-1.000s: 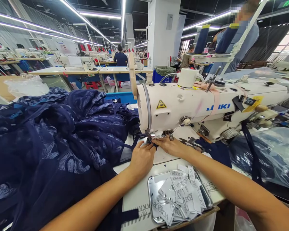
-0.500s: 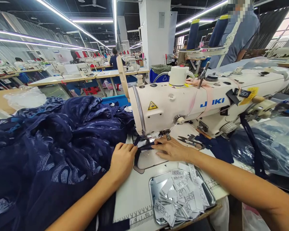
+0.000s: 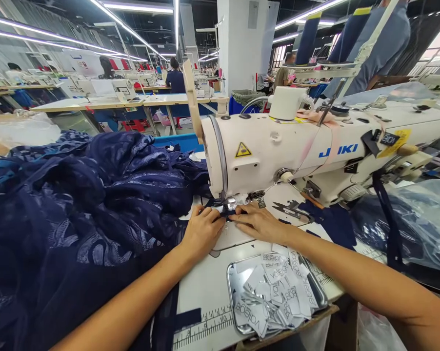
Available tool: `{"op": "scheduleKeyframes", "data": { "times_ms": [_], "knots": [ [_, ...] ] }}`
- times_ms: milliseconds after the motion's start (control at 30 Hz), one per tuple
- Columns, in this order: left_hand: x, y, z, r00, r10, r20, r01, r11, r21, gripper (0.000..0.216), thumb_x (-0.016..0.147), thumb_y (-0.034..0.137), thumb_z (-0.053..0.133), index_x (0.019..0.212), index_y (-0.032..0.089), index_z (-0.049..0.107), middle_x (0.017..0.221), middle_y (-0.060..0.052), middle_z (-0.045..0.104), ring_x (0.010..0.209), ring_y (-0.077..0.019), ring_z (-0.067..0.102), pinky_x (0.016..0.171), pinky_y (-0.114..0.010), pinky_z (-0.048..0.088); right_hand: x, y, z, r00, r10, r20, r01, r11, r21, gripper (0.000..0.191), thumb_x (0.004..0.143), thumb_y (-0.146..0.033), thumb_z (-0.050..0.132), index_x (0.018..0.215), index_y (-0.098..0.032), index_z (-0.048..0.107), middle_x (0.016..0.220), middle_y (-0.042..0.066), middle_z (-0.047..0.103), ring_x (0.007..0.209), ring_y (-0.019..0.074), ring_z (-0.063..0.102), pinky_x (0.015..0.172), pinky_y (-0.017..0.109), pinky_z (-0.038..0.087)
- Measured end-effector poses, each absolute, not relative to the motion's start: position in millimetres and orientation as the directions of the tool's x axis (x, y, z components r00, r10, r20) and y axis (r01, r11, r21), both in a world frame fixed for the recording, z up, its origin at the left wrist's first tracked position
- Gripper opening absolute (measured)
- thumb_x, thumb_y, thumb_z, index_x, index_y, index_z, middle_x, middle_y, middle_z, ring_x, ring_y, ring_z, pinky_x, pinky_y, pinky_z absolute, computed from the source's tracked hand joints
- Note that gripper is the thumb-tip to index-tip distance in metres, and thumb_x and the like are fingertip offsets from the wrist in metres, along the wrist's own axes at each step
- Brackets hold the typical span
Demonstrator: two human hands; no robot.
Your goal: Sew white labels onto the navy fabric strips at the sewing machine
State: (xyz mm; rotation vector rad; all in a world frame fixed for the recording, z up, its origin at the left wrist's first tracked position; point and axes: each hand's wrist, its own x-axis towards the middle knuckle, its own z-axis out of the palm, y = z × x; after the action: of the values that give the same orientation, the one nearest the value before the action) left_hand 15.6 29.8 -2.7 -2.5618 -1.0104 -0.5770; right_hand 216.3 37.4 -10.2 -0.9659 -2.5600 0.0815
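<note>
My left hand [image 3: 202,231] is closed, its curled fingers on a narrow navy fabric strip [image 3: 229,213] just left of the presser foot. From the other side, my right hand [image 3: 259,222] pinches the same strip, with a finger stretched towards the foot. Both hands lie low on the bed of a white sewing machine [image 3: 271,158], close under its needle area. My fingers hide part of the strip. A large heap of navy patterned fabric [image 3: 106,209] spreads to the left of my left hand. Thread snips [image 3: 291,210] lie beyond my right hand.
A metal tray [image 3: 230,282] of white printed labels [image 3: 274,292] sits at the table's front edge. A ruler scale [image 3: 201,329] runs beside it. Plastic-wrapped dark goods [image 3: 417,219] are at right. Navy thread cones [image 3: 308,41] stand behind the machine; a person [image 3: 391,44] is near them.
My left hand has moved right and slightly up, closer to the presser foot and my right hand. The strip between them shows less. The camera view has tilted a little downward.
</note>
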Motion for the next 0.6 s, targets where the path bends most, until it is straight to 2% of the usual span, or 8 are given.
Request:
{"op": "scheduleKeyframes", "data": {
  "times_ms": [200, 333, 467, 600],
  "knots": [
    [17.6, 31.9, -2.6, 0.716, 0.556, 0.422, 0.668, -0.722, -0.183, 0.019, 0.085, 0.015, 0.046, 0.082, 0.018, 0.064, 0.072, -0.003, 0.06, 0.069, -0.016, 0.05, 0.07, -0.033, 0.035, 219.2, 45.5, -17.8, -0.636, 0.662, 0.397, 0.558, 0.749, -0.356, 0.024, 0.083, -0.019, 0.052, 0.104, -0.02, 0.064, 0.101, 0.006, 0.06, 0.094, 0.0181, 0.054, 0.083, 0.036, 0.044],
    [19.5, 33.8, -1.2, 0.752, 0.551, 0.362, 0.638, -0.746, -0.191, 0.018, 0.084, 0.015, 0.046, 0.091, 0.017, 0.063, 0.077, -0.005, 0.059, 0.071, -0.0172, 0.05, 0.065, -0.031, 0.036, 221.0, 49.8, -19.8, -0.59, 0.678, 0.438, 0.514, 0.734, -0.444, 0.021, 0.081, -0.016, 0.053, 0.096, -0.022, 0.066, 0.098, 0.004, 0.062, 0.093, 0.0162, 0.055, 0.085, 0.034, 0.045],
    [20.2, 33.4, -0.4, 0.778, 0.541, 0.32, 0.614, -0.763, -0.202, 0.023, 0.083, 0.011, 0.045, 0.099, 0.016, 0.061, 0.082, -0.006, 0.059, 0.073, -0.018, 0.049, 0.067, -0.031, 0.038, 222.2, 51.7, -19.8, -0.564, 0.697, 0.443, 0.498, 0.714, -0.492, 0.02, 0.081, -0.014, 0.054, 0.094, -0.021, 0.067, 0.097, 0.004, 0.063, 0.092, 0.0155, 0.056, 0.087, 0.034, 0.046],
    [21.8, 32.4, -1.1, 0.759, 0.559, 0.333, 0.632, -0.757, -0.17, 0.02, 0.085, 0.012, 0.043, 0.087, 0.014, 0.063, 0.078, -0.006, 0.058, 0.073, -0.0175, 0.049, 0.068, -0.03, 0.039, 223.8, 53.0, -20.0, -0.58, 0.67, 0.463, 0.457, 0.738, -0.495, 0.02, 0.082, -0.014, 0.052, 0.093, -0.021, 0.067, 0.096, 0.003, 0.063, 0.091, 0.0148, 0.055, 0.086, 0.034, 0.046]
  ]
}}
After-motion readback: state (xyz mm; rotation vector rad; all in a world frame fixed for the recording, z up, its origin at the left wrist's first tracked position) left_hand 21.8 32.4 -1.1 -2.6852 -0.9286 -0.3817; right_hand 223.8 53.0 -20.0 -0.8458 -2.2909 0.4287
